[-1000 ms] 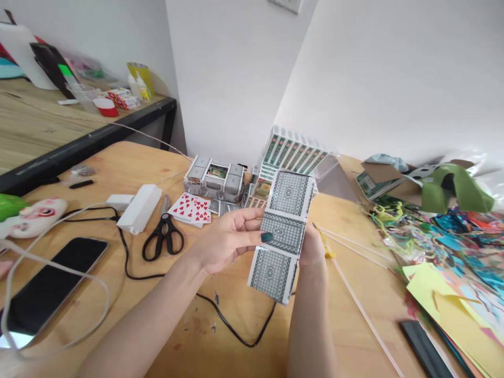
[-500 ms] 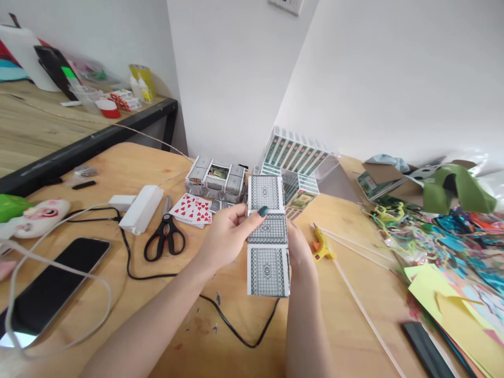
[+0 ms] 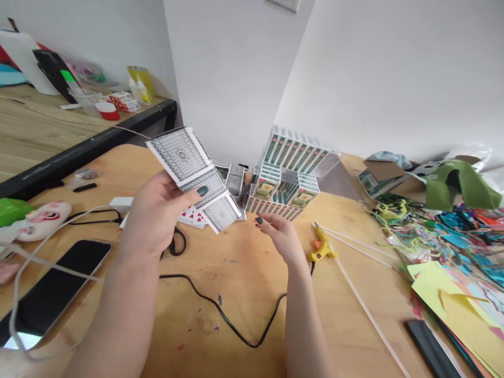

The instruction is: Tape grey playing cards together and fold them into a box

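My left hand [image 3: 157, 210] is closed around a folded panel of joined playing cards [image 3: 181, 155], its thumb pressing on the middle section. Patterned grey card backs face up, and the panel tilts down toward the right. My right hand [image 3: 277, 233] is apart from it, fingers loosely curled and nothing visible in them. Just beyond that hand stands a structure of green-and-white card boxes [image 3: 268, 184]. Behind the panel, a grey card-covered piece [image 3: 236, 181] is partly hidden. Loose heart cards [image 3: 192, 216] and black scissors [image 3: 179, 242] also show only in part beneath my left hand and the panel.
A yellow glue gun [image 3: 323, 247] lies right of my right hand, near clear glue sticks [image 3: 368, 310]. A black cable [image 3: 220, 310] curves across the front. A phone [image 3: 59, 289] rests at left, colourful scraps [image 3: 444, 231] at right.
My left hand has carried the card panel up and to the left, tilting it. My right hand has come off the panel and now shows beside the card boxes.
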A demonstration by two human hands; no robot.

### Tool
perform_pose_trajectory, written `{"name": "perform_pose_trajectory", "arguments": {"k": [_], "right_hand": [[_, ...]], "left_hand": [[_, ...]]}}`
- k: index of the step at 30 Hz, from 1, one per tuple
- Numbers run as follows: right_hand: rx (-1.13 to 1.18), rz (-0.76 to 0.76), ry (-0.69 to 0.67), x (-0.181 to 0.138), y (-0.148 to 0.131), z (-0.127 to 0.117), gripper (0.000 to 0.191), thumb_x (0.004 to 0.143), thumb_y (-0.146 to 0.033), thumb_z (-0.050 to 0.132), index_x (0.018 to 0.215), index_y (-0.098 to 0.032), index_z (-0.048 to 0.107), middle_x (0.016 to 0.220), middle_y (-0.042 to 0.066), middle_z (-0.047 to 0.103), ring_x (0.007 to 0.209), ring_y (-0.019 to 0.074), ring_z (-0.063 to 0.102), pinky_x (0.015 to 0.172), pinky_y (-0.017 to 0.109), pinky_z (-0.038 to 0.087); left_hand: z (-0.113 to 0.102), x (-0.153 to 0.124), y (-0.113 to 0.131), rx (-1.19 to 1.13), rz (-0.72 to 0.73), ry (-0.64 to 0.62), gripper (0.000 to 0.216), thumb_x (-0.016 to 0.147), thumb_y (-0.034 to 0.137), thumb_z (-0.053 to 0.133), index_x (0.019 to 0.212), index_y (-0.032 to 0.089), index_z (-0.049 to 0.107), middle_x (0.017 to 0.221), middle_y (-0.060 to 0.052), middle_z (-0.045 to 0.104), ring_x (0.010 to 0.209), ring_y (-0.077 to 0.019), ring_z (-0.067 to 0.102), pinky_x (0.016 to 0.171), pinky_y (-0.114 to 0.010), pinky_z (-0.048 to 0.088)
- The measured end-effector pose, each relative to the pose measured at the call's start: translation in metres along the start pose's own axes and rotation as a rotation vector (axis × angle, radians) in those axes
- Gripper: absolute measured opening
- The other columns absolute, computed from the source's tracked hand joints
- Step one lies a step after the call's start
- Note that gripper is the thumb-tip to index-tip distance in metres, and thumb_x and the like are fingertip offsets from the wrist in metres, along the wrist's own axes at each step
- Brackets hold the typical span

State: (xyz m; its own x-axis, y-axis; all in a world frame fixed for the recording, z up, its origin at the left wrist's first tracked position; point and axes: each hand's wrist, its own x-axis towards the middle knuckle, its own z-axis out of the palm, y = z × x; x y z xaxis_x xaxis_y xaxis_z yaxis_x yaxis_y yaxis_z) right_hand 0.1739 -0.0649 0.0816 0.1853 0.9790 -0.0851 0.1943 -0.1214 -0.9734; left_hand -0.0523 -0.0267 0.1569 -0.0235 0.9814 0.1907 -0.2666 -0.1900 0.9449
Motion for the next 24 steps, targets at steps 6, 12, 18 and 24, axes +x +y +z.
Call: {"name": "perform_pose_trajectory", "arguments": {"k": [6,12,18,24], "right_hand": [[-0.231,-0.046,0.008,0.005,0.010,0.018,0.026,0.075,-0.037,0.058,0.091,-0.019,0.067,0.094,0.006,0.069,0.083,0.0198,0.065,0.069,0.030,0.049],[-0.373,-0.060,-0.034,0.007,0.022,0.045,0.020,0.076,-0.027,0.057,0.091,-0.021,0.067,0.095,0.004,0.069,0.081,0.0177,0.064,0.074,0.030,0.048],[-0.424,-0.068,-0.061,0.008,0.025,0.052,0.022,0.074,-0.025,0.056,0.094,-0.021,0.065,0.091,0.003,0.068,0.077,0.0160,0.063,0.070,0.027,0.046],[-0.522,0.206,0.413,0.003,0.040,-0.004,0.039,0.074,-0.048,0.053,0.098,-0.018,0.051,0.063,0.001,0.060,0.057,0.0191,0.059,0.054,0.027,0.041]], "left_hand": [[-0.012,0.009,-0.002,-0.140,-0.053,0.056,0.026,0.070,0.014,0.066,0.096,0.011,0.063,0.096,-0.008,0.069,0.089,-0.0195,0.064,0.084,-0.037,0.051],[-0.018,0.013,-0.001,-0.135,-0.094,0.047,0.030,0.066,0.017,0.068,0.095,0.010,0.063,0.086,-0.008,0.070,0.084,-0.0210,0.065,0.078,-0.037,0.054],[-0.024,0.012,-0.001,0.025,-0.149,0.049,0.034,0.063,0.019,0.070,0.095,0.012,0.062,0.072,-0.003,0.069,0.064,-0.0167,0.065,0.059,-0.029,0.054],[-0.007,0.005,-0.005,-0.007,-0.246,-0.103,0.031,0.068,0.022,0.067,0.098,0.014,0.062,0.083,-0.004,0.070,0.070,-0.0155,0.064,0.062,-0.025,0.052]]}}
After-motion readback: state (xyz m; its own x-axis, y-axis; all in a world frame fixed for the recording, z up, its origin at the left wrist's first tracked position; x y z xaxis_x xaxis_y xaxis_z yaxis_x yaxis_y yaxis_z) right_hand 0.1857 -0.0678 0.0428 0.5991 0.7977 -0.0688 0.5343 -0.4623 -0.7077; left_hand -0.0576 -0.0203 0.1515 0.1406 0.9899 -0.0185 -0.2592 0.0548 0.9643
